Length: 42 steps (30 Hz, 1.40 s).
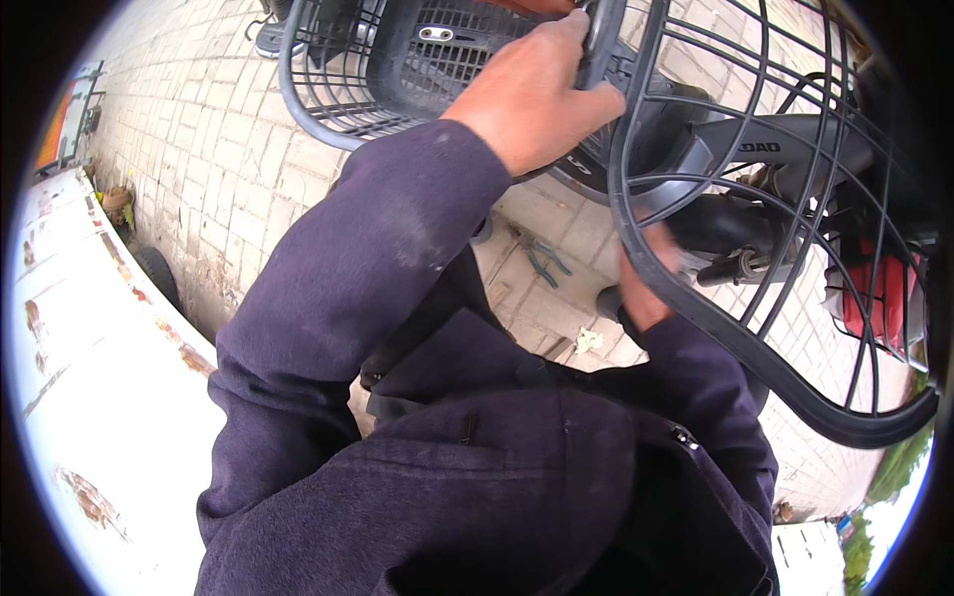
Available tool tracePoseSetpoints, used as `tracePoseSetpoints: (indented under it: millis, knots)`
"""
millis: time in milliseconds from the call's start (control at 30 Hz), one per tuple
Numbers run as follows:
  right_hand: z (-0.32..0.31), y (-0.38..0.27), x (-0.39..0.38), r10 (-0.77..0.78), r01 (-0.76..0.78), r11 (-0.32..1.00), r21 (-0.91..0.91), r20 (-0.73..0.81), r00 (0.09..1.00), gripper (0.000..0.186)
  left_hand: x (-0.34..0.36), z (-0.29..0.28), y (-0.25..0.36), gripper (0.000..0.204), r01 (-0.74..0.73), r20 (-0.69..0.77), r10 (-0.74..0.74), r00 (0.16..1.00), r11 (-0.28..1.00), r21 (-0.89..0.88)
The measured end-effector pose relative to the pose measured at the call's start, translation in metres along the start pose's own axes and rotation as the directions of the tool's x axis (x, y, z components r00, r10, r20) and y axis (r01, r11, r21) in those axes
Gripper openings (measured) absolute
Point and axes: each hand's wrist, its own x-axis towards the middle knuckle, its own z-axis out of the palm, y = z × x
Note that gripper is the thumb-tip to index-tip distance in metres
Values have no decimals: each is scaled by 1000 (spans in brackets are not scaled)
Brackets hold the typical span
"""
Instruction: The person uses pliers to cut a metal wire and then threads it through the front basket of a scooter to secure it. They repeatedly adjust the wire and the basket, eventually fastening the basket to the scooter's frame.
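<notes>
Curling round a dark edge (602,45), the left hand's (537,94) fingers grasp it; the black wire basket (730,336) lies just right of them, its long rim slanting down-right. Behind that rim is the blurred right hand (648,278), grip unclear. Pliers (542,268) lie below the left fingers on brick paving (229,149).
</notes>
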Motion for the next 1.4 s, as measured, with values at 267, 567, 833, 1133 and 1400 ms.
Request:
tracePoseSetpoints:
  millis: [267,567,833,1133,1400]
  knots:
    - [190,105,-120,282,77,924,-374,804,524,93,-16,8,-1,59,-99,-159,74,985,983,-157]
    - [251,145,-117,257,200,924,-325,917,303,84,-16,1,6,71,1,-65,-12,998,985,-173]
    - [261,157,-89,298,167,920,-354,911,286,75,-13,4,11,75,12,-52,-22,998,982,-190]
    - [270,174,-65,296,95,936,-340,902,314,66,-11,23,6,74,-12,-138,-8,990,990,-143]
    - [242,145,-67,345,-226,930,-291,903,255,58,-11,26,10,75,34,-124,-58,991,982,-184]
